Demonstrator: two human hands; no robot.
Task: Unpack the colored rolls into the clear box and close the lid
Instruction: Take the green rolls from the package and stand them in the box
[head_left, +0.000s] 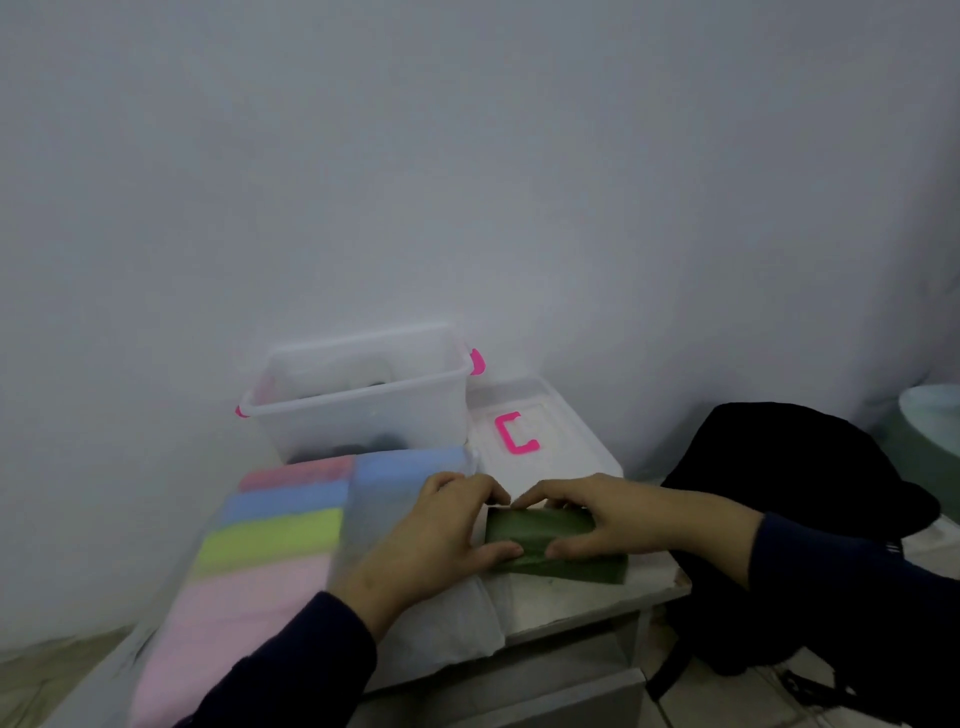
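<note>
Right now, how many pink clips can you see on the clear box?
2. One pink clip sits on the clear box's far right end, one pink clip on its near left end. A separate pink handle lies on the lid; others may be hidden.

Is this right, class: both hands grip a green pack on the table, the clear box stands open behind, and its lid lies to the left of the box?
Not quite. The head view shows the lid lying to the right of the clear box, not the left. The rest holds: the left hand and right hand grip the green pack on the table, and the box stands open behind.
</note>
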